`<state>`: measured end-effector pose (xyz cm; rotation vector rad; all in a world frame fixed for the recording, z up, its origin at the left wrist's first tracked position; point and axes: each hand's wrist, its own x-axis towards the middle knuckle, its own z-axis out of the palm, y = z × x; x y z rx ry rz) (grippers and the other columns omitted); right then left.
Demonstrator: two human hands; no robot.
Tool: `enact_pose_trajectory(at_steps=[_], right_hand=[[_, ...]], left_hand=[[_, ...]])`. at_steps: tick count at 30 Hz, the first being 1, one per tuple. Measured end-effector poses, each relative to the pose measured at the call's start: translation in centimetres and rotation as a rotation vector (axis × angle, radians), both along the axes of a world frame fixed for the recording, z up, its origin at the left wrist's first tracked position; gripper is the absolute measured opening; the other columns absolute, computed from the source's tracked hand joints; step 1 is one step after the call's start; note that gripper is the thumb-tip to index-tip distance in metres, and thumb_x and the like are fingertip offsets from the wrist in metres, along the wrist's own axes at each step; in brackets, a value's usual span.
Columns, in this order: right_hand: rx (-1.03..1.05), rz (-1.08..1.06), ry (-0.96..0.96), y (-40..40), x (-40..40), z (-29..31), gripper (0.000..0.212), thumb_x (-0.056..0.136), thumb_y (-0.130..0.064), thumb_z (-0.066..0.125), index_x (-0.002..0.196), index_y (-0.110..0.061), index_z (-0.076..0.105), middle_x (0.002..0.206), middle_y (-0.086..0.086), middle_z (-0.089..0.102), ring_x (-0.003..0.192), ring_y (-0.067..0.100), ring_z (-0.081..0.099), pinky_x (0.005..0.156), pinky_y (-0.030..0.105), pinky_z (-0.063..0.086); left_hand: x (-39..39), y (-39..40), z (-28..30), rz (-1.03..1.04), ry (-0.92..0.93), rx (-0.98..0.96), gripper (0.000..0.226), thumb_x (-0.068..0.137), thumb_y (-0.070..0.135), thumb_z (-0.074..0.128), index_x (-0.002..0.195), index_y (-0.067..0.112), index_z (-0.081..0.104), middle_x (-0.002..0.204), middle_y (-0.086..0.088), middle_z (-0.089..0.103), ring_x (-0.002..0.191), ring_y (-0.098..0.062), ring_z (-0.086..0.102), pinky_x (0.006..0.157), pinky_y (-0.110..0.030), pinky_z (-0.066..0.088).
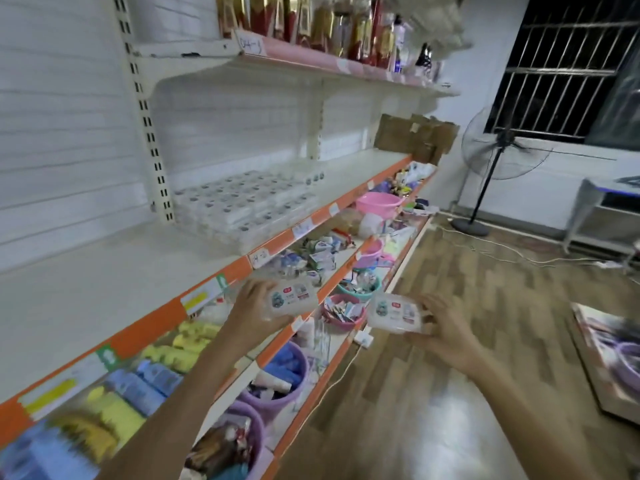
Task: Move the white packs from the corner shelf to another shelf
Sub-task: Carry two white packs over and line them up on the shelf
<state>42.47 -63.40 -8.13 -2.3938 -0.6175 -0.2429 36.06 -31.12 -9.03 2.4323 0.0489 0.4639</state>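
Note:
My left hand (254,310) grips a white pack (292,296) with a printed label, held just in front of the orange shelf edge. My right hand (445,327) holds a second white pack (394,313) out over the floor, beside the lower shelves. A stack of several similar white packs (242,206) lies on the white middle shelf (104,282), against the upright post. The part of that shelf nearest me is bare.
Lower shelves hold yellow and blue packs (166,358), purple tubs (284,375), pink basins (379,202) and small goods. Bottles (311,22) line the top shelf. A cardboard box (415,136), a standing fan (498,157) and cables (502,251) sit at the far end. A board (609,355) lies on the wooden floor.

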Motion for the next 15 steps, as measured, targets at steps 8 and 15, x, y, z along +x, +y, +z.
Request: enact_pose_trajectory(at_steps=[8, 15], right_hand=[[0.037, 0.072, -0.004, 0.9, 8.8, 1.0, 0.070, 0.064, -0.011, 0.082, 0.127, -0.013, 0.052, 0.113, -0.002, 0.051, 0.099, 0.015, 0.055, 0.077, 0.006, 0.042], [0.027, 0.161, 0.013, 5.3, 22.1, 3.4, 0.070, 0.070, -0.013, 0.079, 0.133, -0.018, 0.047, 0.120, -0.008, 0.048, 0.109, 0.014, 0.053, 0.090, 0.028, 0.050]], left_hand=[[9.9, -0.3, 0.4, 0.028, 0.023, -0.005, 0.071, 0.072, 0.041, 0.074, 0.129, 0.012, 0.044, 0.124, -0.003, 0.042, 0.107, -0.011, 0.041, 0.089, -0.021, 0.037], [22.0, 2.1, 2.3, 0.116, -0.080, 0.089, 0.069, 0.072, 0.038, 0.075, 0.128, 0.007, 0.047, 0.123, -0.006, 0.046, 0.115, -0.020, 0.045, 0.095, -0.025, 0.035]])
